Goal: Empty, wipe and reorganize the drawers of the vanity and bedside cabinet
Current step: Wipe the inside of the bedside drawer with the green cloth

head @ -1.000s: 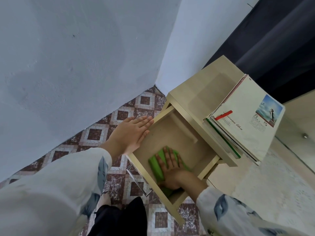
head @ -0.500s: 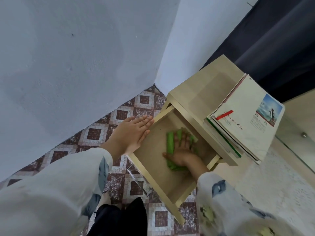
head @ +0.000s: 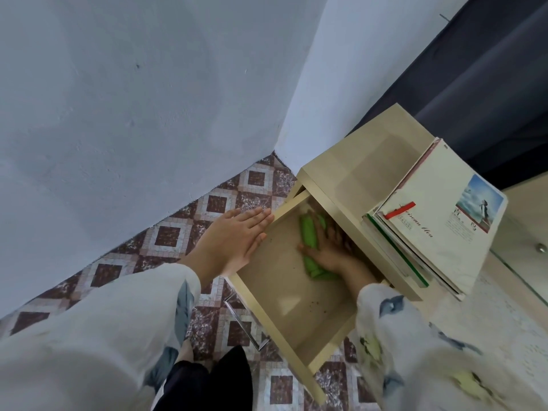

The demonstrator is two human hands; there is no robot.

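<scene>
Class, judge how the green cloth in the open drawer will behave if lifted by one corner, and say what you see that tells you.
The green cloth is probably floppy: it lies bunched in soft folds under the right hand. It likely weighs little, being thin. It should neither roll nor slide freely on the drawer floor.

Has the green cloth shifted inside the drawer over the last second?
Yes. The crumpled green cloth under the right hand has gone from the pale wooden drawer's front part toward its back, under the cabinet top.

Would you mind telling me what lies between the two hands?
In the head view, only the drawer's side wall and bare drawer floor separate the left hand from the right hand on the green cloth.
</scene>
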